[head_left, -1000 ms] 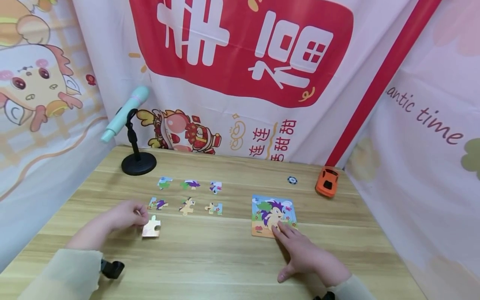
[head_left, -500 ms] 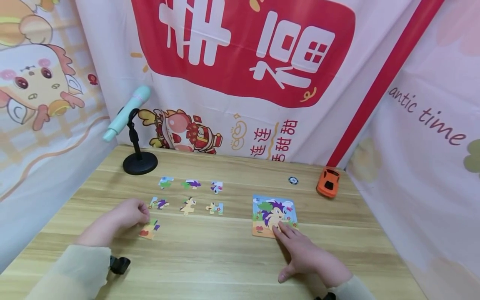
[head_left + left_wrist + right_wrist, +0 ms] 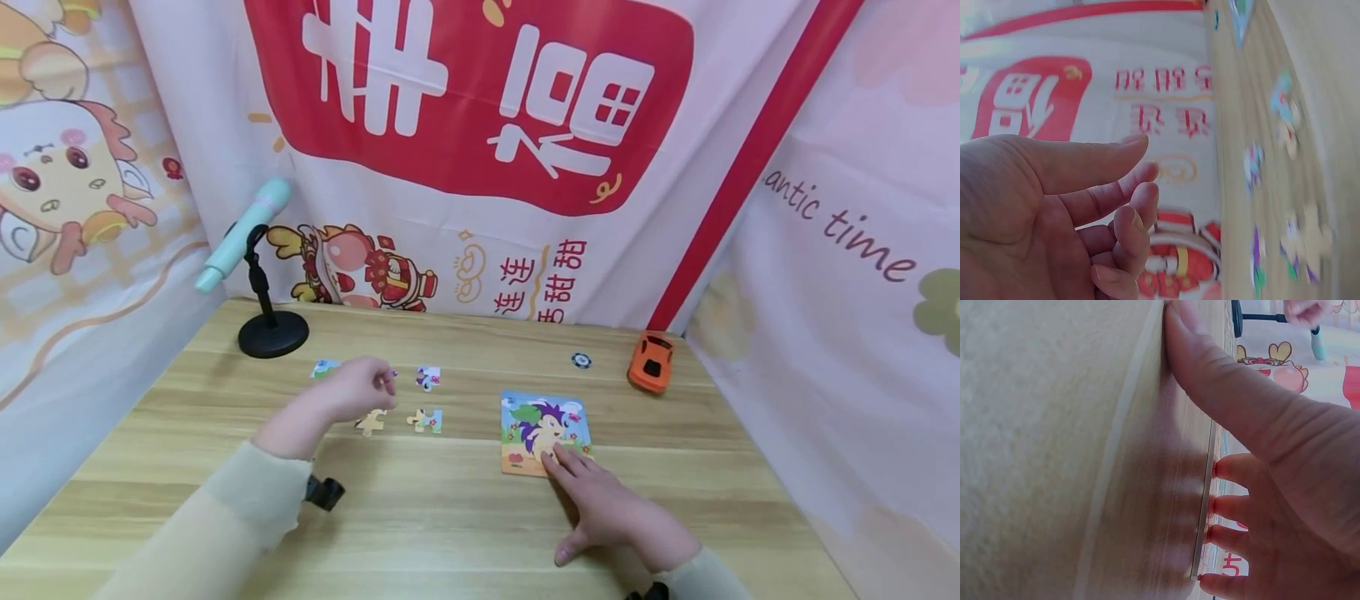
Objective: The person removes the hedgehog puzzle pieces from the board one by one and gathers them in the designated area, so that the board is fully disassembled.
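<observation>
My left hand (image 3: 358,390) hovers over the loose puzzle pieces in the middle of the wooden table (image 3: 450,517), its fingertips at a purple piece (image 3: 389,374) that is mostly covered. In the left wrist view this hand (image 3: 1085,206) has loosely curled fingers and holds nothing. Around it lie a tan piece (image 3: 370,422), a blue-tan piece (image 3: 425,419), a white-purple piece (image 3: 429,377) and a part-hidden piece (image 3: 325,367). My right hand (image 3: 596,496) lies flat, its straight fingers pressing the near edge of the hedgehog puzzle board (image 3: 545,417). The right wrist view shows the fingertips (image 3: 1222,503) on the board edge (image 3: 1203,512).
A mint toy microphone (image 3: 243,236) on a black stand (image 3: 273,337) stands at the back left. An orange toy car (image 3: 652,362) and a small dark disc (image 3: 581,360) sit at the back right. Printed cloth walls close in the table on three sides.
My left hand turned a piece face up at the near left, let it go, and moved forward and right over the rows of pieces. My right hand stayed on the board.
</observation>
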Demonstrator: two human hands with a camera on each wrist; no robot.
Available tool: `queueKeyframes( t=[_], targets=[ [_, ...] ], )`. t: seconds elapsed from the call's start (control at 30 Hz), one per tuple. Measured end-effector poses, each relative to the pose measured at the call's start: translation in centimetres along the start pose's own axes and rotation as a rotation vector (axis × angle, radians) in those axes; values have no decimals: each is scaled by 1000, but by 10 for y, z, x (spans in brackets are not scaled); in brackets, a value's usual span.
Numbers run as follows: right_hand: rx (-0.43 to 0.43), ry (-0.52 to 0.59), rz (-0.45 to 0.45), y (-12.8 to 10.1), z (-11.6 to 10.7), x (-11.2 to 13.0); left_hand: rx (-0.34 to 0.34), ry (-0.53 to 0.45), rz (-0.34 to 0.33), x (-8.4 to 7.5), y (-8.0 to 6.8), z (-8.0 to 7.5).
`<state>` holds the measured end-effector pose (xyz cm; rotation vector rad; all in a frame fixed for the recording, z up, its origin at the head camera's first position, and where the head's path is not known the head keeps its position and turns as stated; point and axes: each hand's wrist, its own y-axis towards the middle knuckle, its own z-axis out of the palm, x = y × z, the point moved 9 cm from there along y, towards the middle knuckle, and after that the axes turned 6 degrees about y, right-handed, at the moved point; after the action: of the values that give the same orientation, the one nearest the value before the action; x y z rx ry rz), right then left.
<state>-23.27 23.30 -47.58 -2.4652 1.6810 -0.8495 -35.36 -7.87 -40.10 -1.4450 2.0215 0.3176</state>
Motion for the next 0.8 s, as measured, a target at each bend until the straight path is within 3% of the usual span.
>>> queueKeyframes(
  t=[0.23,0.43,0.6,0.8],
  targets=[
    [-1,11,-6,0,-2,1,29,-19,108,-61,34,38],
    [6,13,-2,0,-3,0,115,35,195,-103,51,101],
    [10,11,-8,2,-3,0,135,150,221,-121,57,146],
    [5,15,-17,0,-2,-3,124,171,180,-126,64,174]
  ],
)
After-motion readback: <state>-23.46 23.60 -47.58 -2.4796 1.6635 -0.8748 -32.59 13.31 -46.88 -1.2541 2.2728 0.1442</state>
